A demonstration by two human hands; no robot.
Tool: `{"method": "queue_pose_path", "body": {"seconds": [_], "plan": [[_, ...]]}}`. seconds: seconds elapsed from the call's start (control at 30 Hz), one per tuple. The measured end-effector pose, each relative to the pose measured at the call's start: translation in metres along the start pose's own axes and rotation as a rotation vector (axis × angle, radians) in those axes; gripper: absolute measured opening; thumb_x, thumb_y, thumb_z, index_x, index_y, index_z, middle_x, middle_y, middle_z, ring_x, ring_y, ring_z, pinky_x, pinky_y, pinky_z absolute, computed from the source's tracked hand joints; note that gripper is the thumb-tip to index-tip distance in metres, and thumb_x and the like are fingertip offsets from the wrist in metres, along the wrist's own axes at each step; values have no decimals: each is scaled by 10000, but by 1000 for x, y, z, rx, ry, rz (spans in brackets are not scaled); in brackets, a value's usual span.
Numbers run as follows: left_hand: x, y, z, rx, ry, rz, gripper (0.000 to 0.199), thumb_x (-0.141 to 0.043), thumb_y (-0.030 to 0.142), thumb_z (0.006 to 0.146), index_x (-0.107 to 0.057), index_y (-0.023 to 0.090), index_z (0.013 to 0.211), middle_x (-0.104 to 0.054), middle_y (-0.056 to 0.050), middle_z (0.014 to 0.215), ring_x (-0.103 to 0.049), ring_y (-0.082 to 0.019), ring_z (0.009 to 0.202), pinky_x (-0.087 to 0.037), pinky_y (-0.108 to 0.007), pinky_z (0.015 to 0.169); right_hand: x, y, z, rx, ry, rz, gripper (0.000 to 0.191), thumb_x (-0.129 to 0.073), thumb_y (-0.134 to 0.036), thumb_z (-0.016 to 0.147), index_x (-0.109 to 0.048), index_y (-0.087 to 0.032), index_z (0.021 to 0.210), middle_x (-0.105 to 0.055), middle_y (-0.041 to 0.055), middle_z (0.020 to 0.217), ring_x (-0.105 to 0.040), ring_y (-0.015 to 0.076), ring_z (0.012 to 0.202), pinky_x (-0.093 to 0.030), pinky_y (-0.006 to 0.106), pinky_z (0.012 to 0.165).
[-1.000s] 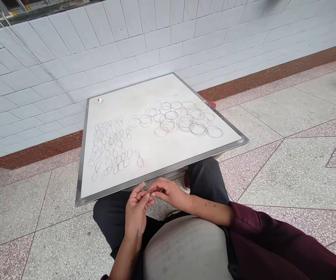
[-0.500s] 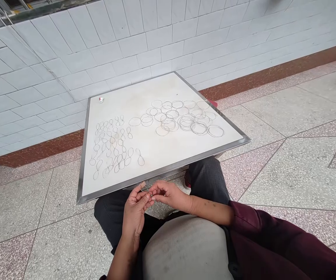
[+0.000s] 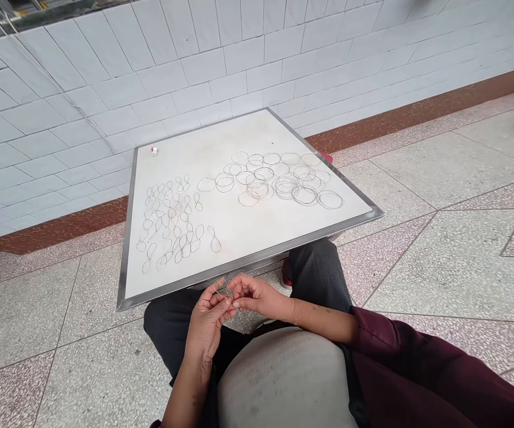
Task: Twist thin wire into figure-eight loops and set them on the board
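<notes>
Head view: left fingers and right fingers tight on thin wire (round loops on the table).

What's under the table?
Visible: parts of the dark-trousered legs, apparently a red shoe; a red thing peeks past the right edge. The tabletop hides the rest; left hand and right hand block some of the near side.

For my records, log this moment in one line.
left hand: holding wire loop; right hand: holding same loop; tabletop: figure-eight loops left, round loops right
</notes>
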State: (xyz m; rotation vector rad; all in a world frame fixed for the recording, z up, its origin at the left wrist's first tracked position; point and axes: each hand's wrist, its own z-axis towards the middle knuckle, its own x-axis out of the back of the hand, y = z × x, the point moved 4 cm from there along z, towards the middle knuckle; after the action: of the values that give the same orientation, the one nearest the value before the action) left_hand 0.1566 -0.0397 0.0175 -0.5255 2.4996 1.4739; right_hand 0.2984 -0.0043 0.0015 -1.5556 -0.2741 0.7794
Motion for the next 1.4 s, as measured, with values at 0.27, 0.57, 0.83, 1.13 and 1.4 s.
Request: {"method": "queue_pose_path", "body": {"seconds": [0.27,0.57,0.83,1.13,1.4], "plan": [[-2,4,-1,-100,68,21,582,-872,243,609,-651,170,1142,-691,13,722,-657,-126,654,-537,-267,691,1,11,0,-79,44,-17,455,-747,-510,770,-513,-188,991,-593,-21,801,-561,110,694,-454,251,614],[-6,0,-2,-263,164,11,528,-843,274,655,-632,193,1133,-685,37,696,-615,-118,638,-470,-253,688,-9,14,2,-163,65,78,492,-629,-668,790,-512,-200,889,-637,3,823,-629,152,803,-484,361,816],[-7,0,-3,-274,175,14,548,-812,254,692,-595,199,1191,-660,47,721,-588,-101,651,-465,-244,707,-12,16,2,-185,79,78,483,-584,-671,827,-480,-204,895,-578,-19,753,-582,138,728,-474,338,778],[-7,6,-4,-264,154,73,573,-803,274,693,-585,215,1220,-630,39,772,-576,-103,659,-462,-228,646,-12,14,2,-187,66,72,460,-559,-659,852,-467,-210,892,-506,-53,673,-524,127,635,-479,330,718],[-11,4,-4,-281,151,6,512,-791,270,710,-598,230,1182,-625,41,799,-592,-95,680,-488,-240,697,-10,11,5,-91,105,-64,415,-512,-627,895,-455,-217,877,-495,-46,690,-463,116,613,-450,296,650]]}}
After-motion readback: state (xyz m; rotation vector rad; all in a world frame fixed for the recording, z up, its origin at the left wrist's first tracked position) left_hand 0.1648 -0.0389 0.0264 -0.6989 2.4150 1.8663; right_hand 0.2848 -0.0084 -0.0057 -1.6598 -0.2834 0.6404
